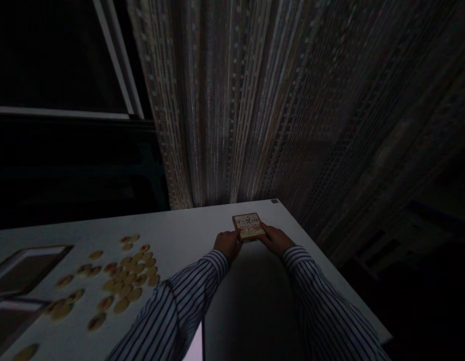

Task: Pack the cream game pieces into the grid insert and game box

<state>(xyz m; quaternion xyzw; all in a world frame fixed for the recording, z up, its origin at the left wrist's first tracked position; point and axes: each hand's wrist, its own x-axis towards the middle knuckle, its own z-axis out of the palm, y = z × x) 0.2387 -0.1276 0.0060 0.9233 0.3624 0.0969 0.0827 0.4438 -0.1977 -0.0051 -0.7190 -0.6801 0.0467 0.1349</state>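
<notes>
A small flat box with a printed picture on its top is held between my two hands, close to the far right part of the white table. My left hand grips its near left corner, thumb on the top. On its right side, my right hand has its fingers closed round the edge. The print on the box is too dim to read. Both sleeves are striped.
Many round wooden discs lie scattered on the left. Beyond them is an open tray-like box in two parts. A bright screen edge shows below my left arm. A curtain hangs behind the table.
</notes>
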